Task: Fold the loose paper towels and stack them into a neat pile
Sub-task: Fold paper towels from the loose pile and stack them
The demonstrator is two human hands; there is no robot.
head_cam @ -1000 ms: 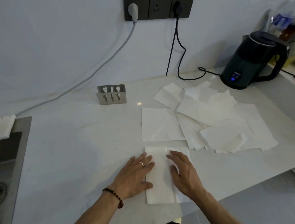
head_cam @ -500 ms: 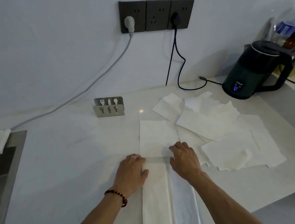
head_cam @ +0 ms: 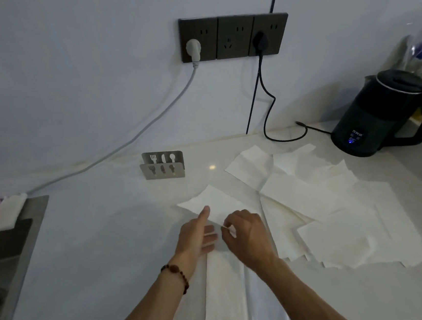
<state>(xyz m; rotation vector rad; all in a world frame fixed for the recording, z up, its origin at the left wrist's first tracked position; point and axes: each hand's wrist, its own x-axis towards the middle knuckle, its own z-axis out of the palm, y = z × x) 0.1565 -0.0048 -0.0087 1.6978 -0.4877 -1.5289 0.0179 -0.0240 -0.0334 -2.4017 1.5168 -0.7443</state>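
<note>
Pinching the near edge of a thin white paper towel sheet (head_cam: 216, 202), the right hand (head_cam: 247, 235) curls its fingers around it while the left hand (head_cam: 198, 235) holds it too, thumb raised over the sheet and fingers beneath. A long folded white paper towel (head_cam: 229, 293) lies below the wrists on the pale table (head_cam: 97, 246). Loose white paper towels (head_cam: 336, 207) spread to the right, near a dark electric kettle (head_cam: 384, 114).
</note>
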